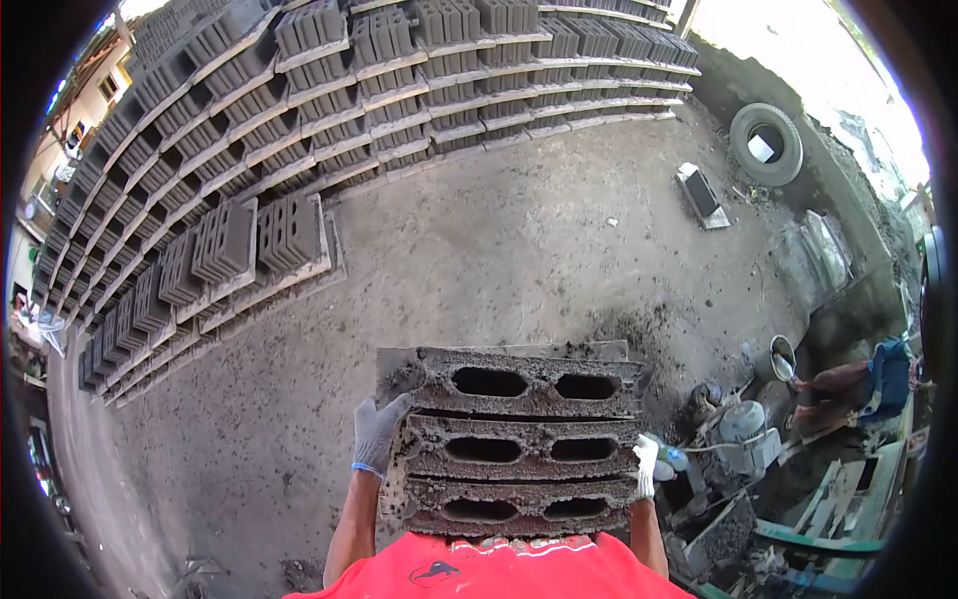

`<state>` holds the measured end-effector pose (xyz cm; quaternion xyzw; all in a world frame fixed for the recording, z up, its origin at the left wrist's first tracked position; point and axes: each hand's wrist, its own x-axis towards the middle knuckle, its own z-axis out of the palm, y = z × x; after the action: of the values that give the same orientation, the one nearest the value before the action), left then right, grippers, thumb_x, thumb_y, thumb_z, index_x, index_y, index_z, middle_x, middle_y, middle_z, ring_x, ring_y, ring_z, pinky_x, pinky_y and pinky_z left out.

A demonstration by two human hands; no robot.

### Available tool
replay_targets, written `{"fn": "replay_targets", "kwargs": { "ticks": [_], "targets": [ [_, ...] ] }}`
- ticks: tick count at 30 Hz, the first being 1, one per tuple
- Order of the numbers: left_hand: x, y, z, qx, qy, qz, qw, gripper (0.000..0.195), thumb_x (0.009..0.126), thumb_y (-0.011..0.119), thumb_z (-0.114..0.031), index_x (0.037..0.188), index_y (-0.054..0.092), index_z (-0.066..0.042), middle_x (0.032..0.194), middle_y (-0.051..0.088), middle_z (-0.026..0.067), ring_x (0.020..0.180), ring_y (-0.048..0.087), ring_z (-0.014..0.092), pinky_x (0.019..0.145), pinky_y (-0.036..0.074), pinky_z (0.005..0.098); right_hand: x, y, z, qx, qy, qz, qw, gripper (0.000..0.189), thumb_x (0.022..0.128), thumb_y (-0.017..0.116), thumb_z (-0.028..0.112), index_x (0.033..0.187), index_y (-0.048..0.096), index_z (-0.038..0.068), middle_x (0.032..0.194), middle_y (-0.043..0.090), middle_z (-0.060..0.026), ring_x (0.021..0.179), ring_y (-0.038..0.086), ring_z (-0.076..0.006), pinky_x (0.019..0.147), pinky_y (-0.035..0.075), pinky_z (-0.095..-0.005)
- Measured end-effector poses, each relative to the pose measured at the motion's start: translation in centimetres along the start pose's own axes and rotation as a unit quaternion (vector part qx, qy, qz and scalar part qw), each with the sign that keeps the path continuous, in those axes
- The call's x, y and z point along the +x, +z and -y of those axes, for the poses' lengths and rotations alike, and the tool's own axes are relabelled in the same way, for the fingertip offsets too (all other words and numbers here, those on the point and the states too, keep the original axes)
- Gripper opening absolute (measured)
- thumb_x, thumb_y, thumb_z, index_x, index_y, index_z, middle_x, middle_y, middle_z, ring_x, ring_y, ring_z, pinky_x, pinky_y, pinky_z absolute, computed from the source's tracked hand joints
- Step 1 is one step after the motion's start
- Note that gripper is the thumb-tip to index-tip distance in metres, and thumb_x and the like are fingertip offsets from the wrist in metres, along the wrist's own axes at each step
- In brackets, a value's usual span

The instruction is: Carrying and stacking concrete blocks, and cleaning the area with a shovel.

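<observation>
Three hollow concrete blocks lie side by side in front of my chest: a far block [540, 393], a middle block [534, 453] and a near block [531, 513]. Each shows two elongated holes in its upward face. Beneath them a flat pallet board [394, 367] juts out at the left and along the far edge. My left hand [378, 436], in a grey knit glove, grips the board's left side. At the right end, my right hand [645, 466] in a white glove holds the load, its fingers partly hidden.
Tiered boards of hollow blocks [322, 82] line the back and left; a lower stack [224, 239] stands before them. A tyre [786, 161], a lone block [700, 195] and a low wall [853, 198] are at right. A motor [742, 423] and timber scraps [834, 498] crowd my right side.
</observation>
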<state>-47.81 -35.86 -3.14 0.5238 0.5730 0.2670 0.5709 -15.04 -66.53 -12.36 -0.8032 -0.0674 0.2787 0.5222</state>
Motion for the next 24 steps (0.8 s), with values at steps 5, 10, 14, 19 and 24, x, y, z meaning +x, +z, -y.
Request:
{"fn": "replay_targets", "kwargs": {
  "ticks": [5, 10, 14, 19, 24],
  "targets": [
    [10.8, 2.9, -6.0, 0.03, -0.079, 0.012, 0.996, 0.036, 0.078, 0.07, -0.026, 0.098, 0.067, 0.004, 0.08, 0.068, 0.0058, 0.07, 0.06, 0.011, 0.063, 0.048, 0.0277, 11.4, 2.7, 0.9, 0.005, -0.095, 0.012, 0.995, 0.014, 0.084, 0.057, 0.007, 0.072, 0.058, 0.0, 0.064, 0.045, 0.008, 0.057, 0.034, -0.0015, 0.047, 0.025, -0.022],
    [19.4, 5.4, -8.3, 0.043, 0.022, 0.003, 0.999, 0.04, 0.078, 0.07, -0.029, 0.098, 0.066, 0.005, 0.082, 0.068, 0.0076, 0.073, 0.06, 0.011, 0.065, 0.047, 0.0284, 23.3, 3.5, 0.5, -0.079, -0.159, -0.059, 0.982, 0.004, 0.078, 0.06, -0.003, 0.082, 0.063, -0.004, 0.072, 0.051, 0.0055, 0.063, 0.042, -0.0037, 0.053, 0.035, -0.0194],
    [25.0, 7.3, -15.9, 0.051, -0.025, -0.002, 0.998, 0.041, 0.078, 0.071, -0.03, 0.097, 0.066, 0.005, 0.083, 0.069, 0.0086, 0.073, 0.06, 0.011, 0.066, 0.048, 0.029, 27.4, 6.2, 10.3, -0.018, -0.181, 0.11, 0.977, 0.013, 0.087, 0.049, 0.011, 0.083, 0.062, 0.009, 0.072, 0.055, 0.0057, 0.062, 0.049, -0.0075, 0.056, 0.044, -0.0252],
    [34.2, 13.0, -16.8, 0.013, 0.045, -0.012, 0.999, 0.038, 0.078, 0.068, -0.029, 0.096, 0.066, 0.005, 0.078, 0.066, 0.0038, 0.068, 0.057, 0.01, 0.062, 0.047, 0.0289, 44.4, 4.8, 6.1, 0.039, -0.142, 0.09, 0.985, 0.034, 0.072, 0.048, -0.008, 0.101, 0.065, -0.007, 0.088, 0.066, -0.0028, 0.077, 0.059, -0.0109, 0.072, 0.048, -0.0234],
    [36.8, 13.6, -20.6, -0.13, -0.077, -0.056, 0.987, 0.028, 0.078, 0.065, -0.023, 0.088, 0.066, 0.004, 0.067, 0.06, -0.0002, 0.058, 0.052, 0.008, 0.051, 0.042, 0.0255, 51.3, 12.3, 20.0, -0.035, -0.12, 0.132, 0.983, 0.031, 0.075, 0.052, -0.004, 0.103, 0.064, -0.007, 0.09, 0.066, -0.0047, 0.077, 0.059, -0.0105, 0.07, 0.048, -0.0222]
  ]
}}
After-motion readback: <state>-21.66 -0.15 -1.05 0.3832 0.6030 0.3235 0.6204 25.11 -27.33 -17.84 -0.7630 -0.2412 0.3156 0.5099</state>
